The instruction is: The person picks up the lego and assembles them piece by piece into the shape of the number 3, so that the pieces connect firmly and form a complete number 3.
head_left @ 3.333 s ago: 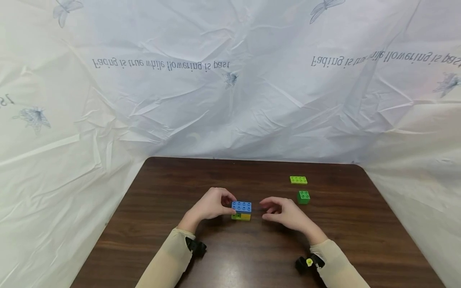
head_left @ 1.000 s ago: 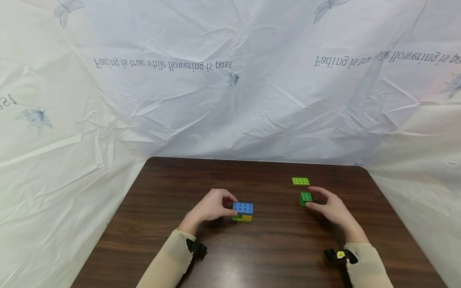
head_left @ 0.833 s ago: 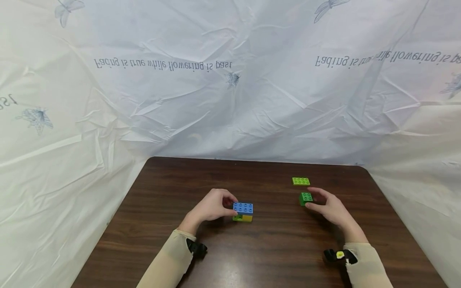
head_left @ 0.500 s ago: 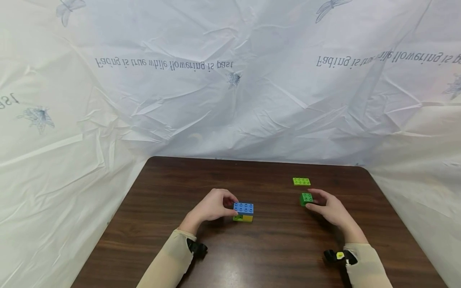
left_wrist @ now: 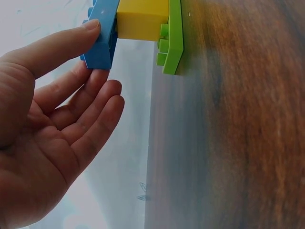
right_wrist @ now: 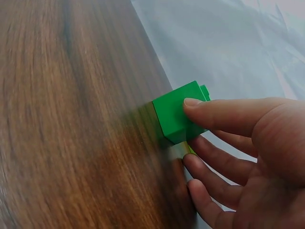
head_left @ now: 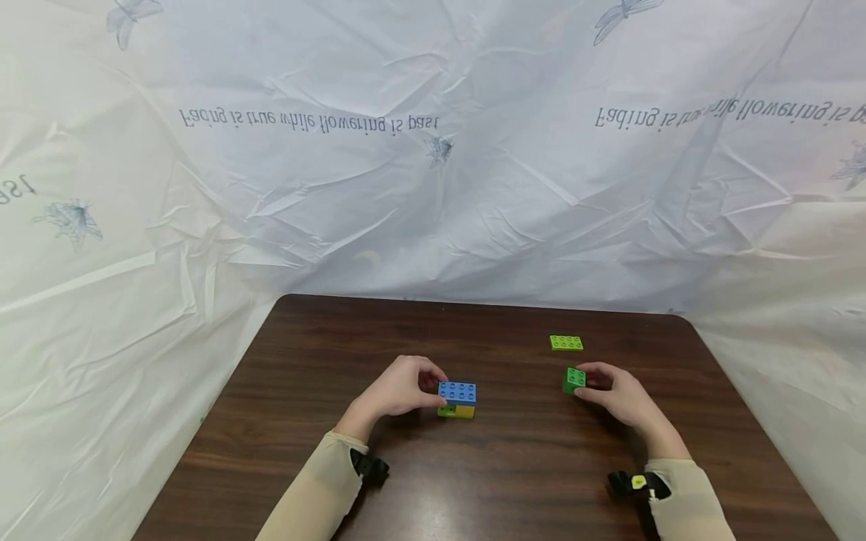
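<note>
My left hand [head_left: 399, 387] pinches one end of a blue building brick [head_left: 457, 392] between thumb and fingers. The blue brick sits on top of a yellow brick [left_wrist: 143, 19], which stands on a thin lime-green plate [left_wrist: 175, 43] with some bare studs at its left end. To the right, my right hand [head_left: 622, 394] pinches a square green brick [right_wrist: 174, 114], thumb on the near side and fingers behind. In the right wrist view the green brick is tilted, its lower edge close over the table. The fingertips behind it are partly hidden.
A second thin lime-green plate [head_left: 566, 343] lies flat on the dark wooden table [head_left: 433, 466], just behind the green brick. White printed sheeting [head_left: 433, 210] hangs behind the table's far edge and along both sides.
My right hand has moved right from beside the stack to the green brick and now grips it. The brick has just shifted slightly nearer and tipped. The left hand keeps its hold.
</note>
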`<act>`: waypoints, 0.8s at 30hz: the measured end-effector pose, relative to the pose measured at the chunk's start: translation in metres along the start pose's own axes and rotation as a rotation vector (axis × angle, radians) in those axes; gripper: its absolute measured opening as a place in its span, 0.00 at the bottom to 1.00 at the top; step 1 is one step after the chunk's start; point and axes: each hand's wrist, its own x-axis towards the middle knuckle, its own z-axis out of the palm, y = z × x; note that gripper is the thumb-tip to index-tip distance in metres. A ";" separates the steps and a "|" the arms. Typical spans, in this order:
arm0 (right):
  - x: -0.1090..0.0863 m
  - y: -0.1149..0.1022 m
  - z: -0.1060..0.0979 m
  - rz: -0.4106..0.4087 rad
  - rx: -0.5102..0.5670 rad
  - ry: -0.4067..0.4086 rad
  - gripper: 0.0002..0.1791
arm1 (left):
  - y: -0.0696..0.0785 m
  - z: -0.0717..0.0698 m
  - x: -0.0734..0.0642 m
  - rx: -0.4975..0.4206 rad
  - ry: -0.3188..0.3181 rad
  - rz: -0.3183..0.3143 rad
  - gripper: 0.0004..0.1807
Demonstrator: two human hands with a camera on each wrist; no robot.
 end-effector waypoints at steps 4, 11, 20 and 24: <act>0.000 0.000 0.002 0.012 0.008 -0.003 0.31 | 0.000 0.000 -0.001 -0.008 -0.001 -0.001 0.16; 0.001 -0.003 0.003 0.016 -0.023 -0.006 0.33 | 0.000 -0.001 -0.001 -0.009 0.001 -0.003 0.16; 0.002 -0.004 0.007 0.032 -0.046 -0.003 0.34 | 0.000 -0.001 0.000 0.001 -0.002 -0.001 0.15; 0.002 -0.004 0.008 0.033 -0.057 0.001 0.33 | -0.001 0.000 0.000 -0.006 -0.003 -0.001 0.16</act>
